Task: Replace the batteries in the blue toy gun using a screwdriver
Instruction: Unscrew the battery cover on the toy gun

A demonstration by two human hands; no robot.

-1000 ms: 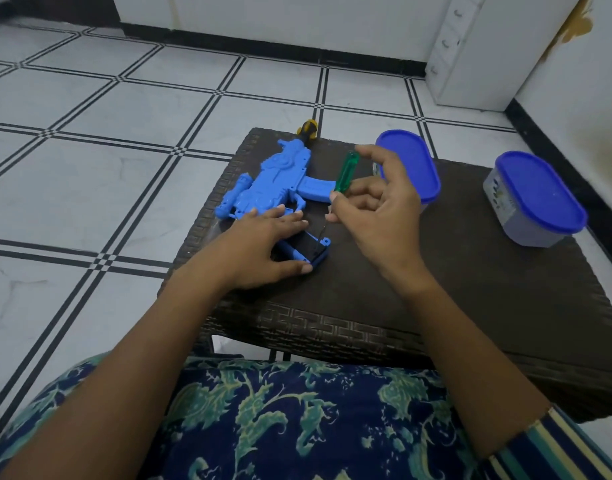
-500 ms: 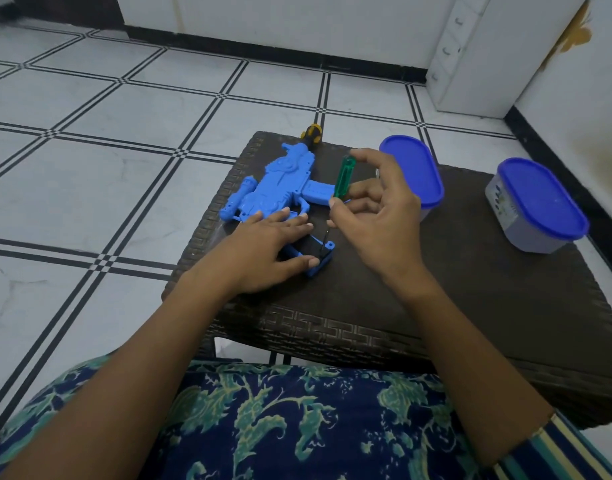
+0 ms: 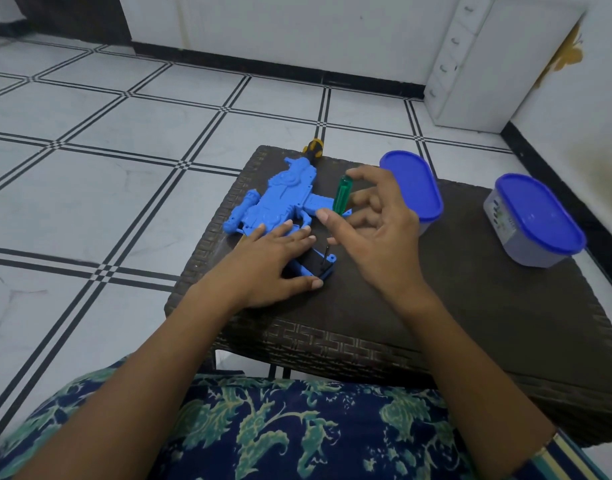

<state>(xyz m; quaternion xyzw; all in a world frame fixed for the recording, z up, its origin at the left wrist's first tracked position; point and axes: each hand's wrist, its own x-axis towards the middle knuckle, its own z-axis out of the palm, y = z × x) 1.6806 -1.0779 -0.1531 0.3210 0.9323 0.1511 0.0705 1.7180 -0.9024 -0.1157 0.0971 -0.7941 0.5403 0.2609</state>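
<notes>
You are sitting at a low, dark brown woven table (image 3: 470, 323) standing on a white tiled floor (image 3: 89, 168) with black lines, and a white drawer unit (image 3: 470, 64) is standing in the far corner. Two oval tubs are sitting on the table's right half, one with a blue lid (image 3: 413, 188) by your right hand and another blue-lidded tub (image 3: 536, 216) near the right edge; both are closed, so their contents are not showing.

The blue toy gun (image 3: 283, 199) is lying flat near the table's far left corner, its long axis running diagonally, muzzle pointing toward the left edge. A yellow-and-black tool handle (image 3: 313, 147) is peeking out behind it.

Your left hand (image 3: 273, 261) is pressing down flat, fingers straight, over the gun's near side and a small blue-edged part (image 3: 323, 265). Your right hand (image 3: 377, 244) is pinching the green screwdriver (image 3: 342, 195) between thumb and forefinger, the other fingers loosely spread, the tip reaching that part.
</notes>
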